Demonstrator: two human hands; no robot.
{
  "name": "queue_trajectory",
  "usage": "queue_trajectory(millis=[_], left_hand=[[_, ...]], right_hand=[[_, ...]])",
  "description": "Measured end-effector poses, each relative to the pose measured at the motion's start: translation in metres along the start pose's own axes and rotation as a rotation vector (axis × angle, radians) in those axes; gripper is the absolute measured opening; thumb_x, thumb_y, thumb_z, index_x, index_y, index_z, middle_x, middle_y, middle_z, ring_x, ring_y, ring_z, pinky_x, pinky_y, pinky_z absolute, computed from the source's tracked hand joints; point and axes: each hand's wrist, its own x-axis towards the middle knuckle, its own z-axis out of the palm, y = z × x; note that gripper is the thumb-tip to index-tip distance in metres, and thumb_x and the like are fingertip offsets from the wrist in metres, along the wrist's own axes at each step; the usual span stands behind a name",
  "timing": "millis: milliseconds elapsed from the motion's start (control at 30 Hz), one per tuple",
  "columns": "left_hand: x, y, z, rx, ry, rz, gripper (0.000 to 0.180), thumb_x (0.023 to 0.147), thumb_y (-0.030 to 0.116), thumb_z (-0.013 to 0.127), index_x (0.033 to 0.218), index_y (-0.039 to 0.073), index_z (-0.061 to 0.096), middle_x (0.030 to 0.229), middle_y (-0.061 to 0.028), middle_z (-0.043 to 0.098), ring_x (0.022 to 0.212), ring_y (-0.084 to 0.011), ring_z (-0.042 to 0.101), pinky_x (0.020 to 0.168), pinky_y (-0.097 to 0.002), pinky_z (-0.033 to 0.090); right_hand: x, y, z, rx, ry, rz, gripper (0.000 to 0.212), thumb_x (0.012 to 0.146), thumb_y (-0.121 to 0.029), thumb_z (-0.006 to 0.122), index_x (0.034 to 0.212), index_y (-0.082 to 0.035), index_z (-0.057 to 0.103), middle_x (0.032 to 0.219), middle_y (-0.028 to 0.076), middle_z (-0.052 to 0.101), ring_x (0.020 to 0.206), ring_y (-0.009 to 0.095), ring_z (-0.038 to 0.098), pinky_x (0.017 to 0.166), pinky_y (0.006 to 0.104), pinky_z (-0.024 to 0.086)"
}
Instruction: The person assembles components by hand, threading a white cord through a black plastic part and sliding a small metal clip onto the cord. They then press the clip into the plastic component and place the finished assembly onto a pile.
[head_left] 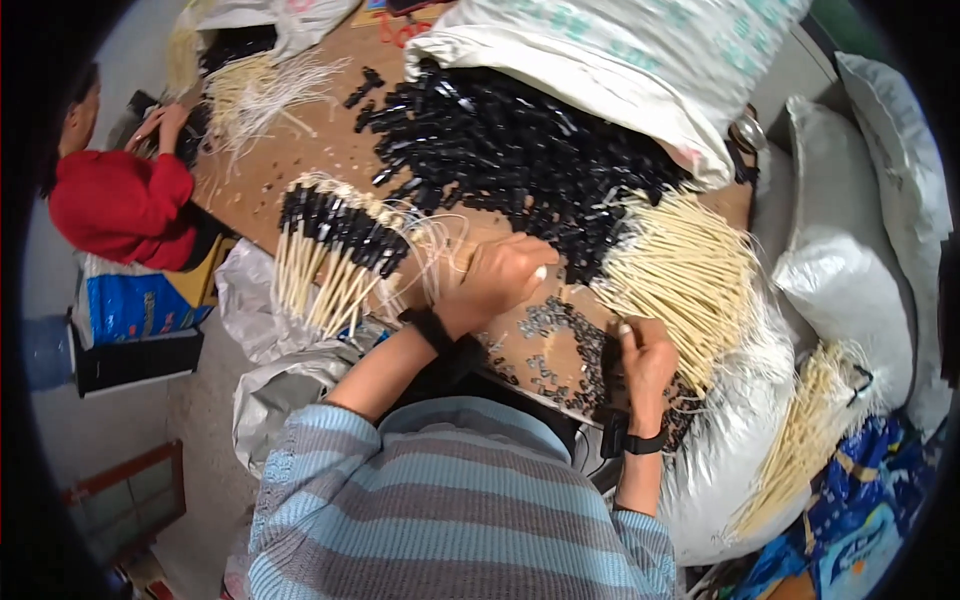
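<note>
Right hand [650, 355]: held narrow, fingers curled and thumb laid close to them; whether anything is pinched there cannot be told.
Left hand [505, 272]: brought inward over the surface [250, 195], fingers curled; what, if anything, is enclosed cannot be told.
Pale sticks [685, 280]: piled just beyond the right hand and toward its right, so that this hand is the nearer one; the left is set apart from them.
Long axis of the sticks: slanted mostly from upper left to lower right, slightly fanned, with white strings [745, 345] trailed at the lower right.
Small clips [545, 322]: scattered, grey and dark, between the two hands and toward the body.
Black pieces [500, 140]: heaped beyond the left hand, the heap being spread rightward until the pale sticks are met.
Black-ended sticks [310, 265]: laid side by side to the left of the left hand, dark parts placed toward the far ends.
White sack [620, 60]: laid behind the heap, its mouth opened toward it.
Co-worker in red [120, 205]: placed at the far left, both hands held near dark things.
</note>
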Motion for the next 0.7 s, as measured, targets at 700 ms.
queue_trajectory(millis=[700], left_hand=[[-0.011, -0.009, 0.024, -0.053, -0.020, -0.199, 0.028, 0.076, 0.008, 0.061, 0.104, 0.008, 0.064, 0.089, -0.0090, 0.063, 0.082, -0.0238, 0.061, 0.073, -0.0347, 0.049]], right_hand=[[-0.005, -0.007, -0.002, 0.341, -0.094, -0.034, 0.020, 0.089, -0.008, 0.061, 0.107, -0.003, 0.067, 0.085, 0.013, 0.067, 0.068, 0.024, 0.063, 0.063, 0.0294, 0.049]])
